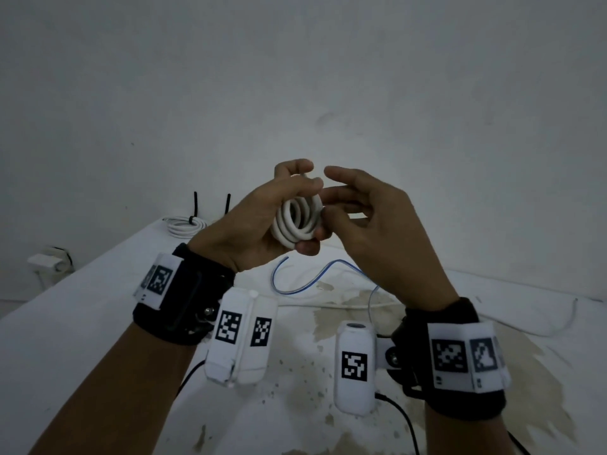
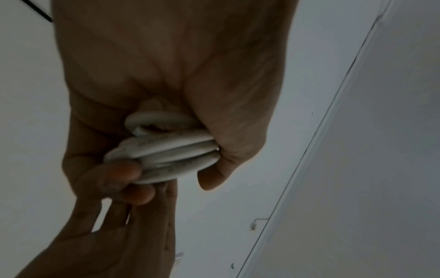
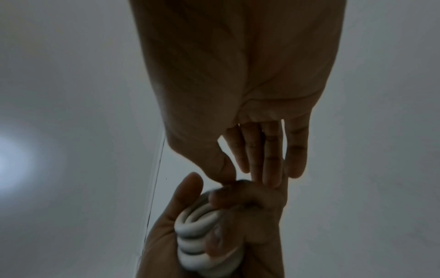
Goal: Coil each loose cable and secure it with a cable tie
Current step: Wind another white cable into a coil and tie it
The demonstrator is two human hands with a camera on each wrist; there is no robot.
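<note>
my left hand (image 1: 253,221) grips the coiled white cable (image 1: 297,221) at frame centre, raised above the surface (image 1: 98,323). my right hand (image 1: 371,221) is loose, fingers straight, fingertips touching the coil's right side. a tied white coil (image 1: 185,224) lies mid-left; a blue wire (image 1: 295,284) sits below my hands.

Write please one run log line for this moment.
left hand: grips white cable coil | right hand: open, fingers at coil | tie: none on this coil | table: tied coil, loose blue cable
</note>
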